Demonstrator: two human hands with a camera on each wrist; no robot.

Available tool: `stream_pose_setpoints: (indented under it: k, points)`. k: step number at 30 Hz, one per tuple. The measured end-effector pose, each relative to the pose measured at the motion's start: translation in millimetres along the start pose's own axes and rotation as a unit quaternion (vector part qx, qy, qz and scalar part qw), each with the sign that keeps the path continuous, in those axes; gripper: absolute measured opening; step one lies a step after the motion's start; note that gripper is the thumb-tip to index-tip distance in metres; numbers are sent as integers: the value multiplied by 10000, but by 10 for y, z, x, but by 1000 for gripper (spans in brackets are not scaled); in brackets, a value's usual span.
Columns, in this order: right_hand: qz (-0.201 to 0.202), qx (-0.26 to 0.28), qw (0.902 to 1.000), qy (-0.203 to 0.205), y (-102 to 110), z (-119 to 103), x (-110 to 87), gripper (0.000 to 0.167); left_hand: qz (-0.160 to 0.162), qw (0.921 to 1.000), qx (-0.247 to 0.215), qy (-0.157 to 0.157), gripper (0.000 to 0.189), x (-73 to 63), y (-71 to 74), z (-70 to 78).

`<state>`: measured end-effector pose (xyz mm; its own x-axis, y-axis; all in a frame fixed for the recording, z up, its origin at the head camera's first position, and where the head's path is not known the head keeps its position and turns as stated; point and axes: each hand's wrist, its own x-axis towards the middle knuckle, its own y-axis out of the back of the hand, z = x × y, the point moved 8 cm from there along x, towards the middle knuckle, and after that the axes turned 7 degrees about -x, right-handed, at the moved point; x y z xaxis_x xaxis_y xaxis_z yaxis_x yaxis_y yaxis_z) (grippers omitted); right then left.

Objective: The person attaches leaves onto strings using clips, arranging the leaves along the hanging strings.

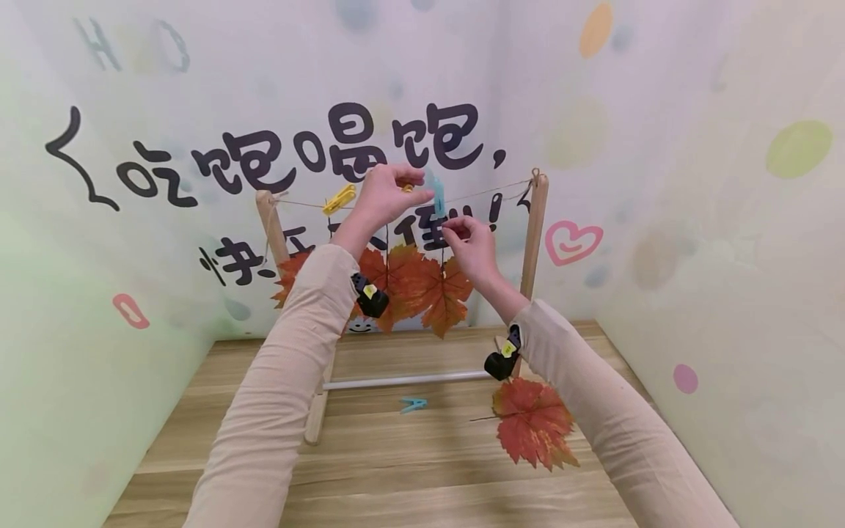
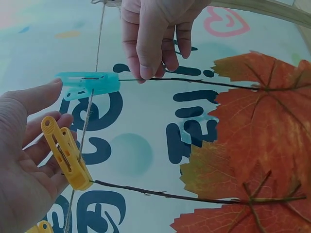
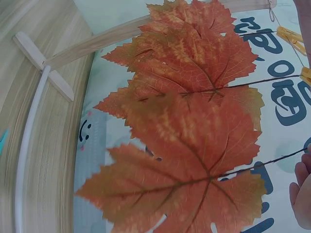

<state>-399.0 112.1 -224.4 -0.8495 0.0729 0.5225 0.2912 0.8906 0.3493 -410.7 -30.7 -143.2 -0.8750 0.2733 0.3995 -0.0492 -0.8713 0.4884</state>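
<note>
A blue clothespin [image 2: 92,83] sits on the twine line, its jaws at the stem end of an autumn leaf [image 1: 447,301]. My left hand [image 1: 389,192] is beside it, thumb tip at the clothespin's handle end and the other fingers loosely bent behind a yellow clothespin [image 2: 67,154]. With thumb and index finger, my right hand [image 1: 472,249] pinches the leaf's dark stem [image 2: 194,81] just below the blue clothespin. In the right wrist view, only part of the right hand [image 3: 302,191] shows at the edge, and overlapping leaves [image 3: 194,87] hang from the line.
Wooden posts [image 1: 536,235] hold up the twine, with a white rod [image 1: 416,380] joining them low down. On the wooden table [image 1: 396,469] lie another blue clothespin [image 1: 414,405] and a loose red leaf [image 1: 533,424]. Another yellow clothespin [image 1: 339,199] hangs at left on the line.
</note>
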Motion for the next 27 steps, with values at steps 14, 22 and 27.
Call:
stream_pose_setpoints:
  k: [14, 22, 27]
  points:
    - [-84, -44, 9999, -68, 127, 117, -80, 20, 275, 9994, -103, -208, 39, -57, 91, 50]
    - [-245, -281, 9993, -75, 269, 232, -165, 22, 403, 9968, -635, -287, 39, -108, 160, 110]
    - [-381, -415, 9984, 17, 325, 307, -251, 22, 338, 9957, -762, -415, 38, -181, 138, 157]
